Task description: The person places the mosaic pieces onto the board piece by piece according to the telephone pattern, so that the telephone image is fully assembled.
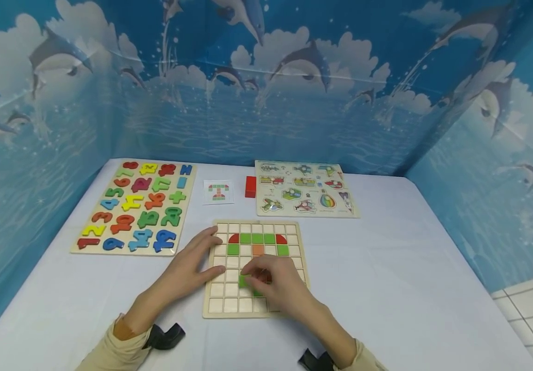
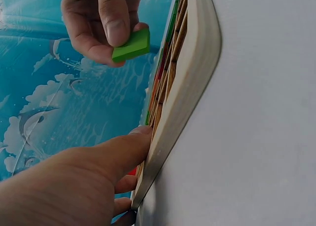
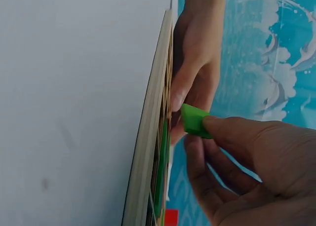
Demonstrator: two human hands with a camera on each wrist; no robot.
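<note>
My right hand pinches a green square tile between thumb and fingers, raised over the lower part of a wooden grid board. Resting along the board's left edge is my left hand, its fingers spread and thumb on the rim. Green tiles and red rounded corner tiles form a row near the board's top. An orange tile lies below that row's middle, with a green tile at either side. My right hand partly hides more tiles lower down.
A small pattern card and a red block lie behind the board. A number puzzle is at the left, a vehicle picture puzzle at the back right. Dolphin-print curtains enclose the white table.
</note>
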